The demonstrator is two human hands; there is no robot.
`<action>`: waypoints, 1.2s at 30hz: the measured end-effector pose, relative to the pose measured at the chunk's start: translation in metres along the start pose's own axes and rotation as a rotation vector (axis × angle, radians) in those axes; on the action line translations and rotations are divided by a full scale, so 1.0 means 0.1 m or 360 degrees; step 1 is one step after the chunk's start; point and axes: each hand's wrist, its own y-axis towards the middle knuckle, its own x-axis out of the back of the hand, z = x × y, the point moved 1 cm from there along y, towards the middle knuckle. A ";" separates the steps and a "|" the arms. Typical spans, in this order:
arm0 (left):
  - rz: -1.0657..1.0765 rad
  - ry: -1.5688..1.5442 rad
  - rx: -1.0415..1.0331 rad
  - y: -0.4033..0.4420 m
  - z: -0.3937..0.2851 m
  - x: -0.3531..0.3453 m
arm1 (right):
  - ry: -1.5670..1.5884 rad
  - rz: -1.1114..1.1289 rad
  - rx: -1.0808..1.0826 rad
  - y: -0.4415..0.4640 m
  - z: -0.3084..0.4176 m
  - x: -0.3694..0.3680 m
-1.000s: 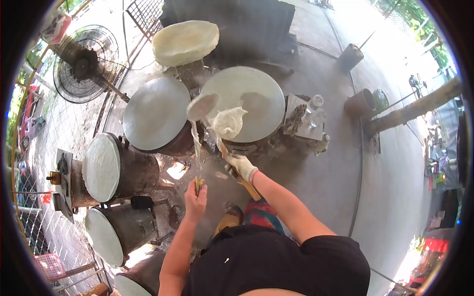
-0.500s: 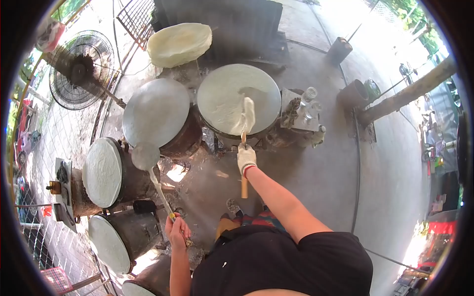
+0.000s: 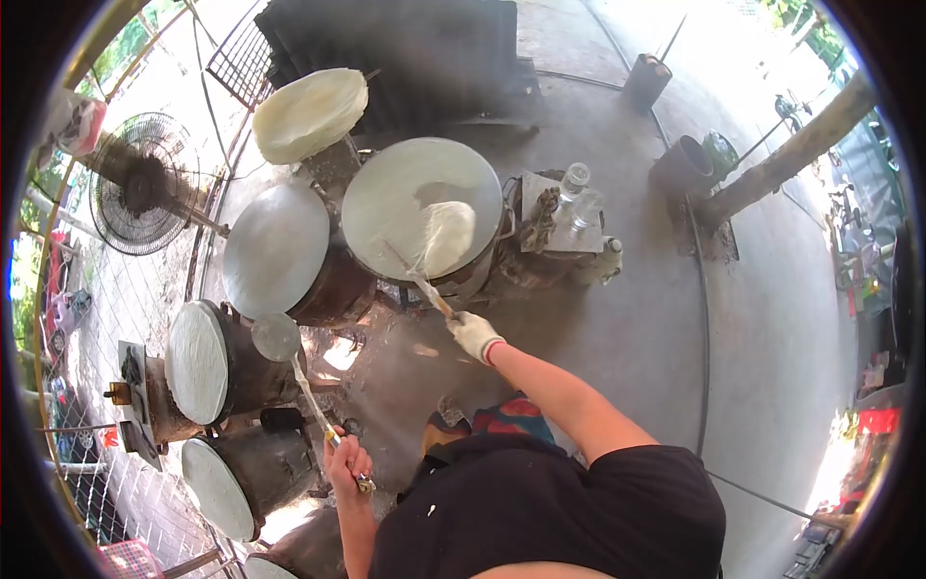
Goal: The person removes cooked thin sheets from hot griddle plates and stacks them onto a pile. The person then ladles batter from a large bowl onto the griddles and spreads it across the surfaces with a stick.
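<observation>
Ladle (image 3: 276, 337) has swung off the big pot (image 3: 386, 188) since 1 s ago; its bowl is now at the pot's 7–8 o'clock, near a drum (image 3: 256, 378). Left grip (image 3: 347, 461): bare, clenched round ladle handle. Right grip (image 3: 475, 338): gloved, grasping a stick (image 3: 436, 298); pale flat piece (image 3: 449, 239) at its far end, pot's 5 o'clock, contact unclear. Counter (image 3: 559, 237) with clear jars (image 3: 576, 183) at pot's 3 o'clock.

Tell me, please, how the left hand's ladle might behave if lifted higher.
The ladle would probably feel head-heavy, its wide round end lying far from the left hand. Its shaft may be slippery where pale smears coat it.
</observation>
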 end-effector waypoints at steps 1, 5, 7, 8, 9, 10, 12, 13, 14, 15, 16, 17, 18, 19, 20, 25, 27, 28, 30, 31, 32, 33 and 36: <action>0.0012 -0.0039 0.0011 0.02 0.06 -0.12 | 0.0048 -0.0166 0.0017 0.05 -0.21 0.15; 0.0074 -0.0176 0.0070 0.09 0.32 -0.74 | 0.0251 -0.0260 -0.0088 0.26 -0.20 0.91; 0.0133 -0.0184 0.0072 0.11 0.43 -1.03 | 0.0109 -0.0176 0.0182 0.36 -0.34 1.03; 0.0144 -0.0196 0.0074 0.12 0.50 -1.14 | -0.0011 -0.0080 0.0195 0.34 -0.46 1.10; 0.0157 -0.0212 0.0074 0.15 0.57 -1.24 | -0.0130 0.0016 0.0215 0.26 -0.50 1.21; 0.0174 -0.0229 0.0070 0.19 0.62 -1.35 | -0.0183 -0.0055 0.0218 0.33 -0.56 1.34; 0.0197 -0.0270 0.0088 0.24 0.70 -1.55 | -0.0293 -0.0207 0.0231 0.58 -0.65 1.60; 0.0204 -0.0273 0.0093 0.24 0.74 -1.62 | -0.0469 -0.0193 0.0402 0.66 -0.45 1.77; 0.0209 -0.0279 0.0102 0.25 0.78 -1.67 | -0.0550 -0.0327 0.0487 1.16 -0.75 1.56; 0.0187 -0.0258 0.0105 0.25 0.81 -1.72 | -0.0359 -0.0281 0.0356 1.04 -0.49 1.67; 0.0169 -0.0232 0.0111 0.27 0.81 -1.76 | -0.0165 -0.0238 0.0224 0.86 -0.23 1.81; 0.0157 -0.0209 0.0114 0.30 0.80 -1.80 | -0.0222 -0.0055 0.0435 0.84 -0.31 1.77; 0.0155 -0.0186 0.0118 0.33 0.80 -1.82 | -0.0283 0.0129 0.0644 0.76 -0.43 1.70; 0.0155 -0.0168 0.0119 0.35 0.80 -1.84 | -0.0506 0.0398 0.0672 0.31 -0.18 1.91; 0.0154 -0.0151 0.0120 0.38 0.79 -1.84 | -0.0534 0.0481 0.0683 0.55 -0.75 1.56; 0.0164 -0.0182 0.0184 0.52 0.67 -1.72 | -0.0409 -0.0222 0.0289 0.67 -0.83 1.87; 0.0176 -0.0194 0.0217 0.57 0.62 -1.67 | -0.0525 -0.0396 0.0219 1.18 -0.39 2.12; 0.0184 -0.0203 0.0233 0.59 0.58 -1.65 | -0.0539 -0.0450 0.0178 1.38 -0.13 2.17; 0.0197 -0.0205 0.0271 0.64 0.50 -1.57 | -0.0452 -0.0525 0.0202 1.74 0.10 2.07; 0.0205 -0.0206 0.0295 0.67 0.47 -1.52 | -0.0303 -0.0441 0.0174 1.47 0.35 2.07; 0.0217 -0.0211 0.0320 0.70 0.45 -1.47 | -0.0310 -0.0318 0.0173 1.66 0.12 1.84; 0.0223 -0.0243 0.0355 0.72 0.43 -1.42 | -0.0265 -0.0204 0.0134 1.50 0.06 1.68; 0.0272 -0.0228 0.0451 0.81 0.36 -1.23 | 0.0234 0.0035 0.0206 0.64 0.05 1.49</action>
